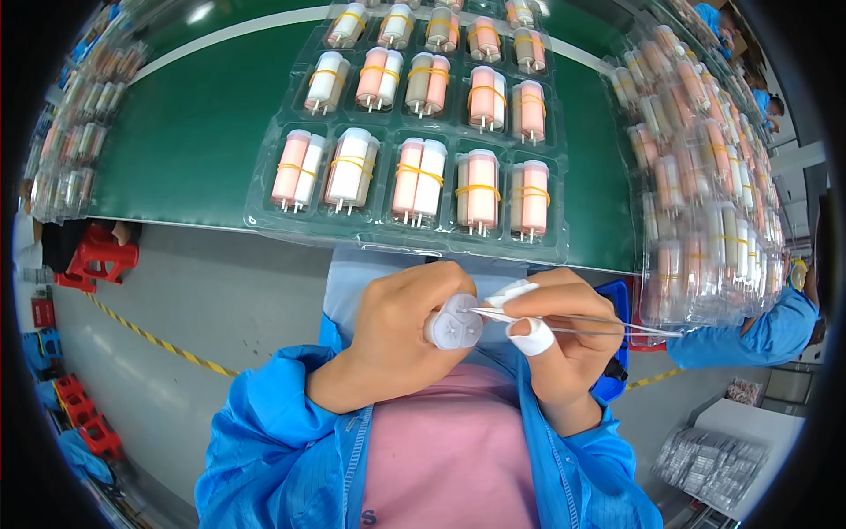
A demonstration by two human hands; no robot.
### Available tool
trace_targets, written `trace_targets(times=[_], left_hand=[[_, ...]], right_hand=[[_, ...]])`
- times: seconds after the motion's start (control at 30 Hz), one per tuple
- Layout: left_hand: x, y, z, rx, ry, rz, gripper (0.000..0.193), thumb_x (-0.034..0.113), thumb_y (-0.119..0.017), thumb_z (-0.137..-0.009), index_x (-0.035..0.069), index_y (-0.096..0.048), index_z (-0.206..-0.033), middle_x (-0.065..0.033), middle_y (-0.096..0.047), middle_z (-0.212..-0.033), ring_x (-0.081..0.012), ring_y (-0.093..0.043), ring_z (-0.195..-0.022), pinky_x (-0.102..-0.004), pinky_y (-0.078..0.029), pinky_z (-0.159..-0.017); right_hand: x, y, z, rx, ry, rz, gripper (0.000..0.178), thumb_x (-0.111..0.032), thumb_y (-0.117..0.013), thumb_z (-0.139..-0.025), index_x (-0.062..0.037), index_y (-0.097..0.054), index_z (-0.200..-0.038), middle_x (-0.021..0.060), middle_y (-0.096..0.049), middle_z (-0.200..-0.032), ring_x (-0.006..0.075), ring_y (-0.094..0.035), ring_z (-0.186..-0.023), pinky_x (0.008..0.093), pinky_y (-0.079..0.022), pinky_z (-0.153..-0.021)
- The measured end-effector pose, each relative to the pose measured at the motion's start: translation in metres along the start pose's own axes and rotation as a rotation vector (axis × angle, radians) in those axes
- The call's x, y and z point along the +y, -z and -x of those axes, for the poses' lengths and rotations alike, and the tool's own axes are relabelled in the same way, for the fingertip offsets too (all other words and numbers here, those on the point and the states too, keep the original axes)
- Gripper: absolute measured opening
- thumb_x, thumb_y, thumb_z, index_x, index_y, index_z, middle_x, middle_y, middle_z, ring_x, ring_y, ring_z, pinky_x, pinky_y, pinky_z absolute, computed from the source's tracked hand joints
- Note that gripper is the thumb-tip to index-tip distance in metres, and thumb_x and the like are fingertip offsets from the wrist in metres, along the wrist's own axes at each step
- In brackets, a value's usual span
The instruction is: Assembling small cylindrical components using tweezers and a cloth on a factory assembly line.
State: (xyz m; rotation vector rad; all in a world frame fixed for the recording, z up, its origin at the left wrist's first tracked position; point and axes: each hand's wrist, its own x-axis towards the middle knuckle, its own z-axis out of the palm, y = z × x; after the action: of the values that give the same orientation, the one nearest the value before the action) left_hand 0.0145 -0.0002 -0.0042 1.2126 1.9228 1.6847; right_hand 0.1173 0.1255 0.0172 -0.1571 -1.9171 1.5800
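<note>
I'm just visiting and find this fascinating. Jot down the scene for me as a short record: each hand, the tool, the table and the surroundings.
Left hand: grips a cluster of pale round-ended cylinders, ends facing up toward the camera
Right hand: holds thin metal tweezers, tips at the cluster's end
Finger covering: white wrap on the right thumb
Table: green tabletop
Tray: clear plastic, holding pink, white and grey bundles with yellow bands
Right side: stacked filled trays
Left side: red stool
</note>
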Motion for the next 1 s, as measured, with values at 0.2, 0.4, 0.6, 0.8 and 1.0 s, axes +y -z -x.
trace_targets(times=[0.2, 0.4, 0.6, 0.8, 1.0], left_hand=[[0.0028, 0.002, -0.0021, -0.021, 0.018, 0.047, 0.017, 0.002, -0.069, -0.067, 0.003, -0.055, -0.077, -0.0105, -0.054, -0.067, -0.0274, -0.055, -0.058, -0.0344, -0.041, -0.05], [0.0015, 0.0023, -0.0018, -0.013, 0.01, 0.05, 0.018, 0.002, -0.069, -0.066, 0.003, -0.054, -0.076, -0.0104, -0.054, -0.067, -0.0277, -0.055, -0.058, -0.0347, -0.041, -0.05], [-0.0004, 0.0011, -0.0008, -0.004, -0.007, 0.031, 0.019, 0.002, -0.069, -0.065, 0.003, -0.054, -0.076, -0.0107, -0.054, -0.067, -0.0293, -0.055, -0.059, -0.0358, -0.041, -0.05], [0.0002, 0.0007, -0.0017, 0.011, -0.043, -0.006, 0.02, 0.003, -0.07, -0.064, 0.003, -0.054, -0.077, -0.0111, -0.054, -0.068, -0.0306, -0.056, -0.06, -0.0371, -0.042, -0.051], [-0.0025, 0.0005, 0.0005, 0.006, -0.082, -0.046, 0.02, 0.004, -0.07, -0.065, 0.003, -0.054, -0.077, -0.0106, -0.055, -0.069, -0.0309, -0.056, -0.061, -0.0378, -0.043, -0.051]], right_hand=[[-0.0002, -0.0013, -0.0017, -0.02, 0.042, 0.04, 0.018, 0.001, -0.073, -0.069, 0.0009, -0.068, -0.086, 0.0133, -0.068, -0.082, 0.0193, -0.065, -0.071, 0.0269, -0.051, -0.062], [-0.0034, -0.0027, -0.0036, -0.038, 0.051, 0.072, 0.017, 0.0, -0.074, -0.068, -0.0002, -0.069, -0.084, 0.013, -0.068, -0.083, 0.0205, -0.065, -0.071, 0.0273, -0.051, -0.061], [-0.0038, -0.0048, -0.0055, -0.051, 0.073, 0.099, 0.016, 0.0, -0.074, -0.068, -0.001, -0.069, -0.084, 0.0128, -0.068, -0.083, 0.0216, -0.065, -0.071, 0.028, -0.051, -0.061], [-0.0042, -0.0036, -0.0076, -0.071, 0.108, 0.151, 0.016, 0.0, -0.073, -0.068, -0.0015, -0.07, -0.083, 0.0125, -0.068, -0.082, 0.0225, -0.065, -0.07, 0.0285, -0.051, -0.061], [-0.0098, -0.0006, -0.0101, -0.132, 0.077, 0.21, 0.017, 0.002, -0.071, -0.067, -0.0017, -0.069, -0.084, 0.0118, -0.067, -0.079, 0.0231, -0.065, -0.069, 0.0289, -0.051, -0.059]])
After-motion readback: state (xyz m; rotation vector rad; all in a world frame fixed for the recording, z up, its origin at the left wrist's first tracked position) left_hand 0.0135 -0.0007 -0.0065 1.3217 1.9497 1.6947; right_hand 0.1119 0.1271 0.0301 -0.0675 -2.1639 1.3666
